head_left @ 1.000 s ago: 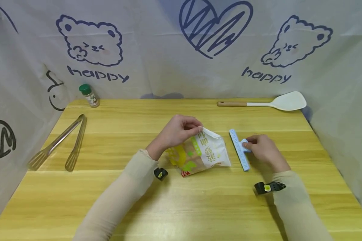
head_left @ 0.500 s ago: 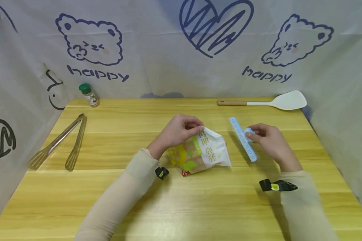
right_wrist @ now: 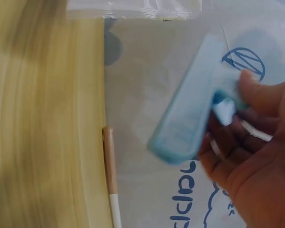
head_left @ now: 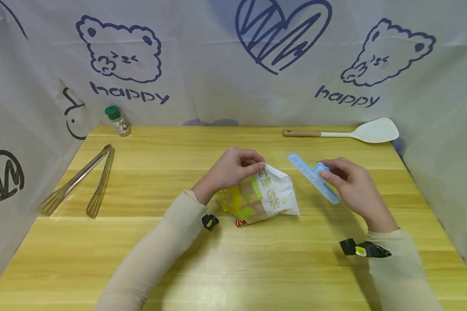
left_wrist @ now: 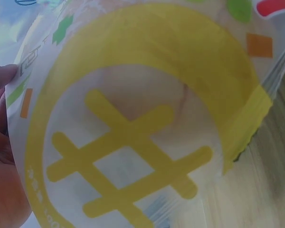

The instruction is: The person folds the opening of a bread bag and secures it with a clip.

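In the head view, the left hand (head_left: 236, 169) pinched the printed plastic food bag (head_left: 274, 194) by its folded edge on the table (head_left: 264, 268); a slipping thumb could undo that fold. The right hand (head_left: 352, 185) gripped the light-blue bag clip (head_left: 307, 172) by its handle, near the bag. The tongs (head_left: 102, 181), spice jar (head_left: 119, 122) and spatula (head_left: 344, 134) sat apart; the left fingers partly covered the fold. From the left wrist, the bag hid much. From the right wrist, the clip was blurred.
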The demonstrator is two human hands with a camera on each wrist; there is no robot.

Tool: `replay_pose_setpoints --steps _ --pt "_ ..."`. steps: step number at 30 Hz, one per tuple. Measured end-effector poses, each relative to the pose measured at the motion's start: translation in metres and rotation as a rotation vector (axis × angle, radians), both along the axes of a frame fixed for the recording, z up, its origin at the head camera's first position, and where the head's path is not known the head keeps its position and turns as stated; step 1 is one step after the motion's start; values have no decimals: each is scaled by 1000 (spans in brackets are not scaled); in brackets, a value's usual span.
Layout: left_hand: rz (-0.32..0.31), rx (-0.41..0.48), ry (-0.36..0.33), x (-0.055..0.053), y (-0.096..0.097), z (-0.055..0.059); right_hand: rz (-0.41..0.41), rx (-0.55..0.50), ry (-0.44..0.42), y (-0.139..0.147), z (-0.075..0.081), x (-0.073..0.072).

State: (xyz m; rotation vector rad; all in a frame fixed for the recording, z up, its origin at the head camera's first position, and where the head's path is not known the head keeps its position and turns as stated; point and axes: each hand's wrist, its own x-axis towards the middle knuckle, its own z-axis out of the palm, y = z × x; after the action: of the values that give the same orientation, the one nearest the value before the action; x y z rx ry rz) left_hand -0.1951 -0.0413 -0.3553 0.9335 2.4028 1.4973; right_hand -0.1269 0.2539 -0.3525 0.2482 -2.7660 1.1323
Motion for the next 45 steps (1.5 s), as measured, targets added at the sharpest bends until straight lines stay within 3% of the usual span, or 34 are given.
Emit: replay_pose_setpoints --steps 7,20,28,45 --pt "-11 4 8 -1 2 0 34 -48 134 -1 -4 10" --pt "-8 12 6 0 3 1 68 -45 287 -5 -13 11" --pt "-3 -23 -2 0 4 1 87 -40 256 -7 -13 10" --pt "-36 -3 32 1 5 1 39 17 225 -9 -15 10"
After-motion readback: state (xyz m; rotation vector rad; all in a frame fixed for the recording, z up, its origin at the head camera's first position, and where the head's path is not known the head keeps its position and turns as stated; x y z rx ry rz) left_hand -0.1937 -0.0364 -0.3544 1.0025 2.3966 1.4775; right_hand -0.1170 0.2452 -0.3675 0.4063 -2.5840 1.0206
